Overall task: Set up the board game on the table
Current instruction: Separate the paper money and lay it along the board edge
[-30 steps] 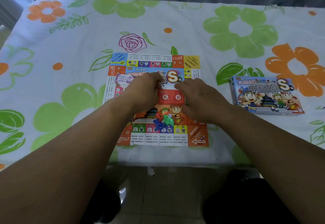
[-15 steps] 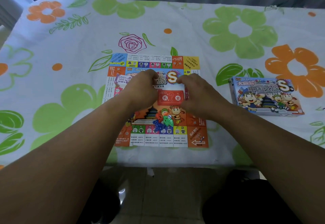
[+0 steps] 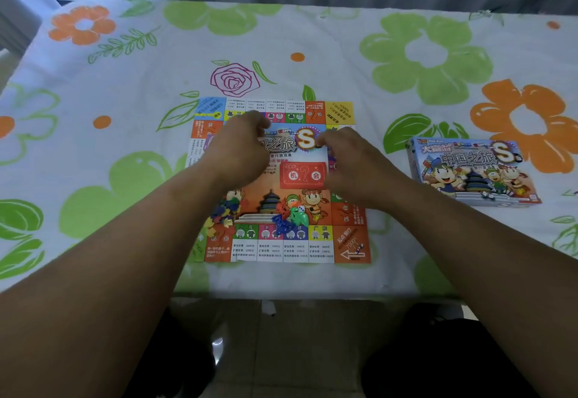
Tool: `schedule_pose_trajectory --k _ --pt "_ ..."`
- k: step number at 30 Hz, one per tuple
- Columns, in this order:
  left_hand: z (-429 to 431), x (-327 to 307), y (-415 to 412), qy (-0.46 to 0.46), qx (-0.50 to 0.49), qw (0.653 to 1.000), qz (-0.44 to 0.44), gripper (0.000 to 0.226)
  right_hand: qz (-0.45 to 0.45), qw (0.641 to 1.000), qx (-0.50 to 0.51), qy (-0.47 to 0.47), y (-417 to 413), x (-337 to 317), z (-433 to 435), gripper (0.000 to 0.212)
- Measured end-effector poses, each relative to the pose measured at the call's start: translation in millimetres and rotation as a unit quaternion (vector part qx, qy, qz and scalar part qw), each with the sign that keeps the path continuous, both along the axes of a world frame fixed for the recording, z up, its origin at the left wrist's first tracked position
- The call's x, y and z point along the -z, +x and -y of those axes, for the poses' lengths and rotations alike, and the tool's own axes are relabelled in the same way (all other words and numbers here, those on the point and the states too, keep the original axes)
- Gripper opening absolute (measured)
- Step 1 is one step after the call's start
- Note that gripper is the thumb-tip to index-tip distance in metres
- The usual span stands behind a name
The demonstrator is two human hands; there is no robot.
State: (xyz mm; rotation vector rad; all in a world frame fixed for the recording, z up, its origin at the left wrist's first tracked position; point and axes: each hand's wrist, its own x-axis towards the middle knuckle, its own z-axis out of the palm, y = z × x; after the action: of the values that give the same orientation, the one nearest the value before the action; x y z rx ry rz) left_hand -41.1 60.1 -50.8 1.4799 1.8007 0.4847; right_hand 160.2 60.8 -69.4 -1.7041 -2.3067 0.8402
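The colourful square game board (image 3: 350, 241) lies flat near the table's front edge. My left hand (image 3: 240, 147) rests palm down on its upper left part, fingers curled and blurred. My right hand (image 3: 347, 160) rests on its right side, fingertips bunched next to the big "S" logo. I cannot tell whether either hand holds anything. A red card space with a question mark (image 3: 302, 175) shows between the hands. Small blue and green plastic pieces with a white die (image 3: 291, 217) sit low on the board. More small coloured pieces (image 3: 223, 213) lie by my left forearm.
The game box (image 3: 472, 172), lid picture up, sits to the right of the board. A white tablecloth with green and orange flowers (image 3: 438, 53) covers the table. The table's front edge (image 3: 281, 294) runs just below the board, with floor beneath it.
Both hands, close together at the board's middle before, have slid away from me and spread apart, uncovering the logo and the red card space. Board, pieces and box have stayed put.
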Motion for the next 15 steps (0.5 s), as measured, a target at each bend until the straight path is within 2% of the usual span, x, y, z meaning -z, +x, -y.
schedule_pose_trajectory --k 9,12,15 --pt "5 -13 -50 0.045 -0.083 0.991 -0.097 0.04 -0.028 0.999 0.001 0.015 -34 -15 -4 0.048" --pt "8 -13 -57 0.037 -0.104 0.987 -0.118 0.048 -0.05 0.999 -0.004 0.006 -57 -19 -2 0.042" --pt "14 -11 -59 0.033 -0.08 0.987 -0.134 0.05 -0.091 0.995 0.027 -0.031 -79 -21 -5 0.037"
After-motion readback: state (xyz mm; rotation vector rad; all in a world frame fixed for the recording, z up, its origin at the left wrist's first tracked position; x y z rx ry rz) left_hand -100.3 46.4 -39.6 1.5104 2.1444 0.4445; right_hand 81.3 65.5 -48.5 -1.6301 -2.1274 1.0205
